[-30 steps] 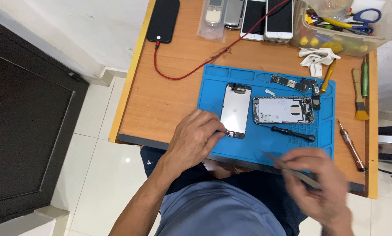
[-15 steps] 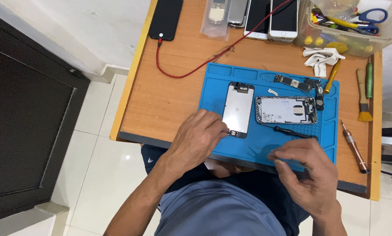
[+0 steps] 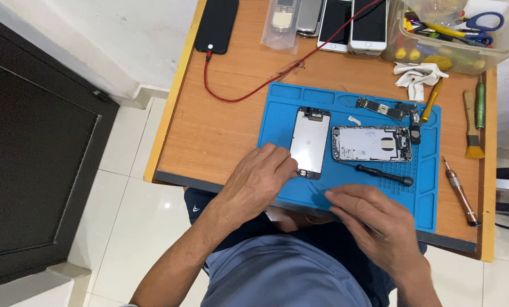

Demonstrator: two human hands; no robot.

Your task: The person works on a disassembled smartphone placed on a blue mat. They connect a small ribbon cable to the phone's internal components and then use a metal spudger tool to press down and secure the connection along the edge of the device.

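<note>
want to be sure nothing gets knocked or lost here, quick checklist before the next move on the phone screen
1. Left hand steadying the screen panel at its lower end: ok, fingers touch it.
2. Right hand has a sure grip on a thin tool: cannot tell, the tool barely shows.
3. Screen panel lies flat on the blue mat: ok.
4. Open phone body apart from the panel: ok, a gap shows.
5. Black screwdriver clear of the right hand: ok, but close.
6. Loose small parts kept on the mat: cannot tell, too small.
</note>
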